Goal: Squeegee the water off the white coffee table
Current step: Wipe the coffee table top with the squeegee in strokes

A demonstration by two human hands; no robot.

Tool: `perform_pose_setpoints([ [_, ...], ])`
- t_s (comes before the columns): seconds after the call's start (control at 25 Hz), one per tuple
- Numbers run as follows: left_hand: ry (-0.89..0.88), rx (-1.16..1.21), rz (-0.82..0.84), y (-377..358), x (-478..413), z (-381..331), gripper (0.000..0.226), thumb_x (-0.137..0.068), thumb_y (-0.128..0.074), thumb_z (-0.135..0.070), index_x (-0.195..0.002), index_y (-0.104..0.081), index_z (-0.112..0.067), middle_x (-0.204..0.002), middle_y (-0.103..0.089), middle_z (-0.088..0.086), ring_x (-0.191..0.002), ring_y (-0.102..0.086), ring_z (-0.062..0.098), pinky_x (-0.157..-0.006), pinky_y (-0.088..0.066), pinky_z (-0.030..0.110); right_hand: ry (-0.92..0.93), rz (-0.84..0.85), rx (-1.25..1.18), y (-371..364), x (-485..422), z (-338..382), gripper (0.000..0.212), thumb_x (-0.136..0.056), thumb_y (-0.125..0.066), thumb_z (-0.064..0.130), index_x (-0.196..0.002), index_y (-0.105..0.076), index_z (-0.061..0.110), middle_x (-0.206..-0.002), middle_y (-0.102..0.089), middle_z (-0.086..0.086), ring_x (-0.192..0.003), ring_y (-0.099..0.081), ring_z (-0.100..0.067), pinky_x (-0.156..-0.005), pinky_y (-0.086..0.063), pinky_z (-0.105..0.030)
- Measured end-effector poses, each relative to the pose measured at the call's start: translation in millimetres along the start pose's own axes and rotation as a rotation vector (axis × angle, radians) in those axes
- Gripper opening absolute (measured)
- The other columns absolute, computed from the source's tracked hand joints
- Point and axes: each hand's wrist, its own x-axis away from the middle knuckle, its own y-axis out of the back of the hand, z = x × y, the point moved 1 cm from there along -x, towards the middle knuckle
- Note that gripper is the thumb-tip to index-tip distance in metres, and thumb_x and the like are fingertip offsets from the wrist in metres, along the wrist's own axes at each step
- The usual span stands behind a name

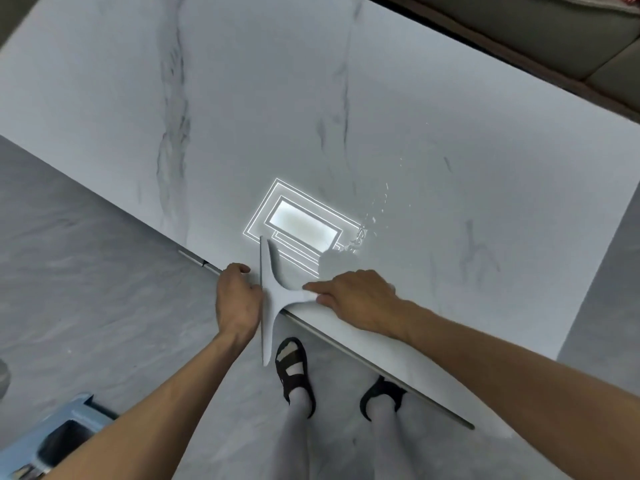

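At the near edge of the white, grey-veined marble-look bench (450,133), a white T-shaped squeegee (275,291) lies with its long blade crossing the rim, the upper half over the top and the lower half hanging out past the edge above the floor. Its handle points to the right along the rim.

The right hand (360,299) has hold of that handle: the forefinger lies straight along its top, the thumb is tucked beneath, and the other fingers are folded back. The wrist is low and the forearm comes in from the lower right.

The left hand (237,299) sits just beside the blade on its left, back of the hand up, fingers curled down at the rim and the thumb against the blade. Whether it grips the blade or the rim I cannot tell.

Beads and a small pool of water (362,235) lie on the top just right of the blade's upper end, beside the bright reflection of a rectangular ceiling light (301,225).

Below the rim stand two feet in black strapped sandals (292,368) on a grey floor (86,254). A pale blue object (62,431) sits at the lower left.
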Motion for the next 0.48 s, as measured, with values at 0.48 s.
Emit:
perform_pose_setpoints([
  [0.48, -0.160, -0.113, 0.360, -55, 49, -61, 0.039, -0.084, -0.052, -0.006, -0.124, -0.051, -0.007, -0.125, -0.045, 0.010, -0.100, -0.052, 0.023, -0.077, -0.040, 0.028, -0.384, -0.060, 0.182, 55, 137, -168, 0.036, -0.098, -0.029, 0.048, -0.131, -0.040, 0.057, -0.123, -0.066, 0.010, -0.108, -0.062, -0.024, -0.082, -0.047, -0.037],
])
